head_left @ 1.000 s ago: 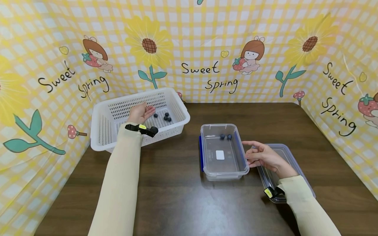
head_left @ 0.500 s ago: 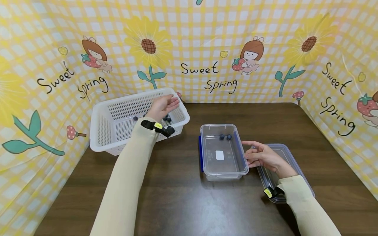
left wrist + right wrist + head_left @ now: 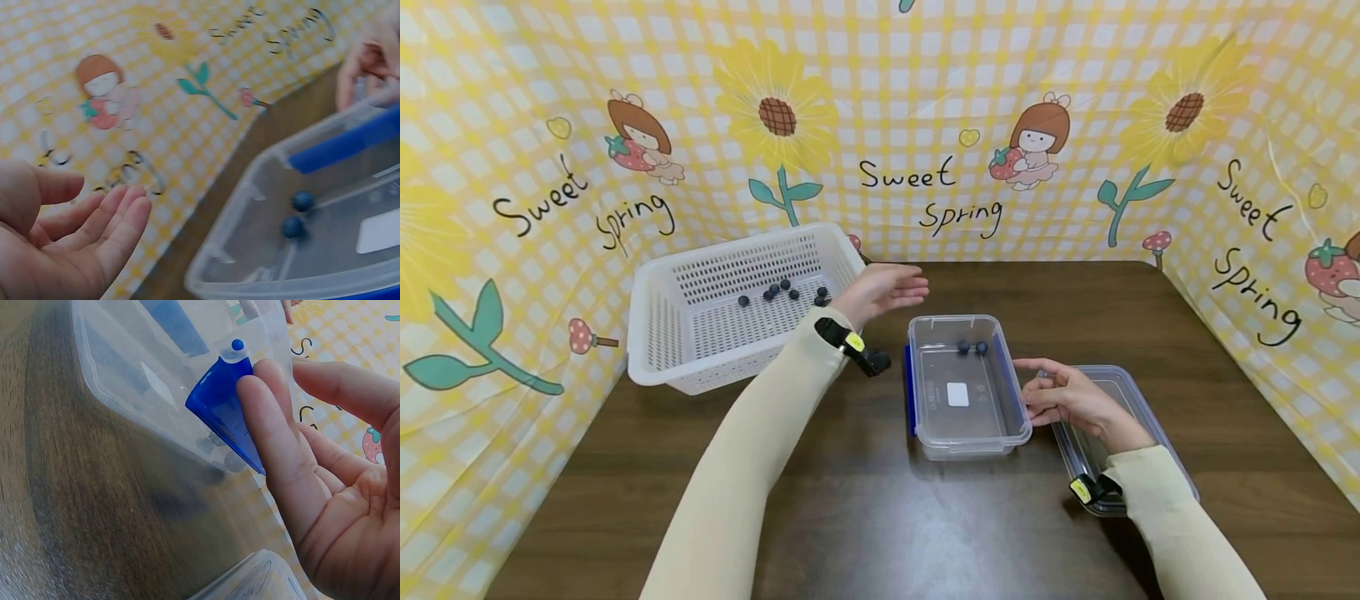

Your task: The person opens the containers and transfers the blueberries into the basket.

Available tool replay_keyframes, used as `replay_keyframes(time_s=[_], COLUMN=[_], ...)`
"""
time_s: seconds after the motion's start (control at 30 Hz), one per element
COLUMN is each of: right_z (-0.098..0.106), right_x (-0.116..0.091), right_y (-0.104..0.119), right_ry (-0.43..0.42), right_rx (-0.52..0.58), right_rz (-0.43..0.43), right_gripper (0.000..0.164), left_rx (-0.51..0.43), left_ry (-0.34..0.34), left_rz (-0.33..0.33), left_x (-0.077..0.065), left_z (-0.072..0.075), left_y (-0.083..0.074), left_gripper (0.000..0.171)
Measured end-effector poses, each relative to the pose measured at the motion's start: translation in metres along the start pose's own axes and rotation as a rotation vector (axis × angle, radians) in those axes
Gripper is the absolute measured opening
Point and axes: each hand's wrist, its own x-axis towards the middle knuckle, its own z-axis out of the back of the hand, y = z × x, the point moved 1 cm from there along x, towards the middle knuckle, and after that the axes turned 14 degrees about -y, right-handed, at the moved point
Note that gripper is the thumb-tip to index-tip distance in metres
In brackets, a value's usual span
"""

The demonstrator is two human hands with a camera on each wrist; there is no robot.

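My left hand (image 3: 883, 292) hovers palm up past the right end of the white basket (image 3: 658, 321), left of a clear food storage container (image 3: 972, 425). Its fingers bend loosely in the left wrist view, thumb apart, and nothing shows on the visible palm. Two blueberries (image 3: 297, 215) lie at the container's far end. My right hand (image 3: 1078, 404) is at the container's right side; its fingers pinch the blue latch flap (image 3: 219, 403), seen in the right wrist view. Several more blueberries (image 3: 775, 292) sit in the basket, a few partly behind the left wrist.
A clear lid (image 3: 1116, 383) lies on the dark wooden table (image 3: 842, 517) beneath the right forearm. Yellow checked cloth (image 3: 925, 83) with printed flowers rises behind the table and along both sides. Each wrist wears a black strap (image 3: 853, 342).
My left hand has moved right, out of the basket and over its right rim toward the container. More blueberries in the basket are now uncovered. The right hand and container stay put.
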Motion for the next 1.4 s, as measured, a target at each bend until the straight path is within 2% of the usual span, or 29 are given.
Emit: replay_keyframes(time_s=[0.2, 0.47, 0.57, 0.67, 0.73, 0.87, 0.9, 0.97, 1.0, 1.03, 1.1, 1.13, 1.2, 1.27, 1.33, 1.37, 1.4], right_z=[0.001, 0.001, 0.001, 0.001, 0.001, 0.001, 0.001, 0.001, 0.0, 0.0, 0.0, 0.0, 0.0, 0.0, 0.0, 0.0, 0.0], right_x=[0.0, 0.0, 0.0, 0.0, 0.0, 0.0, 0.0, 0.0, 0.0, 0.0, 0.0, 0.0, 0.0, 0.0, 0.0, 0.0, 0.0], right_y=[-0.002, -0.002, -0.002, -0.002, -0.001, -0.001, -0.001, -0.001, -0.001, -0.001, -0.001, -0.002, -0.002, -0.003, -0.003, -0.003, -0.003], right_ry=[0.001, -0.002, -0.006, -0.009, -0.009, -0.009, -0.008, -0.006, -0.004, -0.003, 0.0, 0.001, 0.004, 0.006, 0.006, 0.005, 0.004], right_rx=[0.011, 0.014, 0.013, 0.012, 0.011, 0.01, 0.012, 0.018, 0.021, 0.024, 0.029, 0.03, 0.032, 0.032, 0.031, 0.03, 0.029], right_rz=[0.004, 0.01, 0.003, -0.002, -0.001, -0.001, 0.0, -0.002, -0.002, -0.001, 0.003, 0.004, 0.008, 0.01, 0.011, 0.012, 0.012], right_gripper=[0.051, 0.049, 0.048, 0.048, 0.048, 0.048, 0.048, 0.048, 0.048, 0.048, 0.048, 0.048, 0.047, 0.047, 0.047, 0.047, 0.047], left_rx=[0.157, 0.274, 0.312, 0.376, 0.399, 0.405, 0.391, 0.396, 0.399, 0.412, 0.409, 0.395, 0.387, 0.383, 0.391, 0.408, 0.411], left_ry=[0.082, 0.157, 0.159, 0.129, 0.111, 0.112, 0.114, 0.109, 0.105, 0.093, 0.091, 0.119, 0.133, 0.16, 0.18, 0.171, 0.183], left_rz=[0.021, 0.075, 0.072, 0.03, 0.02, 0.036, 0.052, 0.07, 0.08, 0.087, 0.1, 0.103, 0.116, 0.121, 0.127, 0.13, 0.131], left_x=[-0.002, -0.003, -0.005, -0.002, 0.026, 0.105, 0.113, 0.089, 0.065, 0.032, -0.001, 0.001, 0.002, 0.02, 0.017, 0.006, 0.004], left_z=[-0.023, -0.044, -0.048, -0.054, -0.056, -0.059, -0.057, -0.061, -0.062, -0.065, -0.068, -0.067, -0.068, -0.068, -0.07, -0.072, -0.072], left_y=[0.02, 0.049, 0.059, 0.07, 0.089, 0.141, 0.146, 0.136, 0.124, 0.108, 0.092, 0.095, 0.098, 0.11, 0.11, 0.105, 0.105], left_gripper=[0.034, 0.038, 0.04, 0.043, 0.04, 0.033, 0.031, 0.035, 0.036, 0.036, 0.033, 0.028, 0.022, 0.018, 0.014, 0.015, 0.014])
